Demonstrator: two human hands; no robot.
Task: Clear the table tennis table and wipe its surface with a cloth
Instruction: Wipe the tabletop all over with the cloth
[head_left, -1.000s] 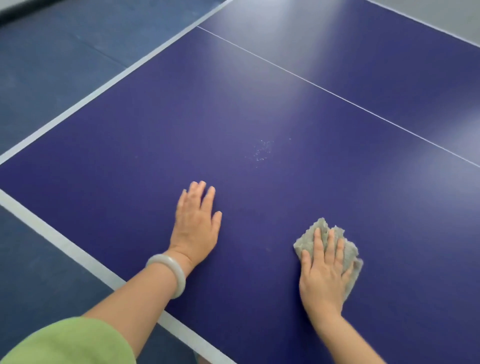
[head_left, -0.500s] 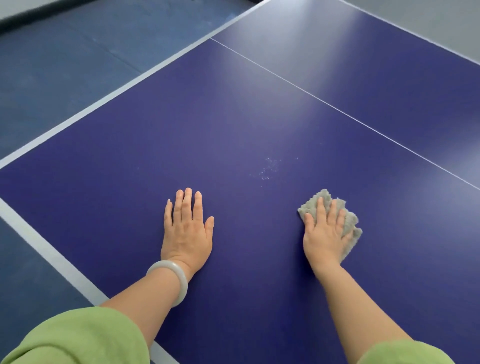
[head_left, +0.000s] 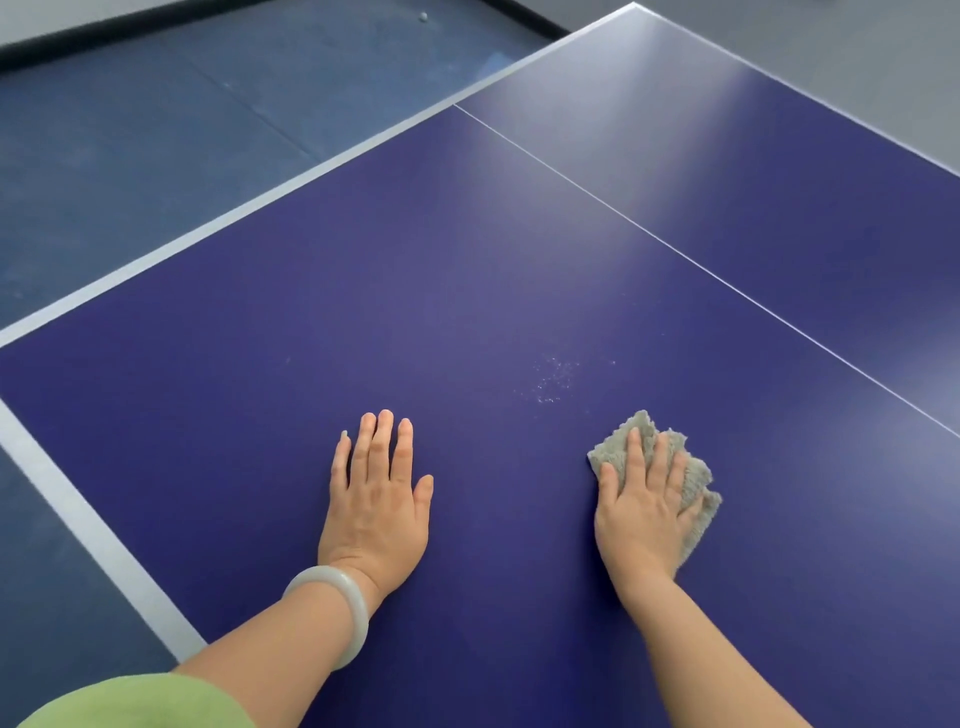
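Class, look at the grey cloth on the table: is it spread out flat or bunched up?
Bunched. The cloth lies in crumpled folds under the right hand, whose straight fingers press it onto the table.

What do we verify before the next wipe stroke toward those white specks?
1. Cloth under right hand, fingers flat on it: ok.
2. Left hand flat on the table, apart from the cloth: ok.
3. White specks wiped off: not ok, they lie just beyond the cloth.
4. Nothing between cloth and specks: ok.
5. Cloth damp enough: cannot tell.
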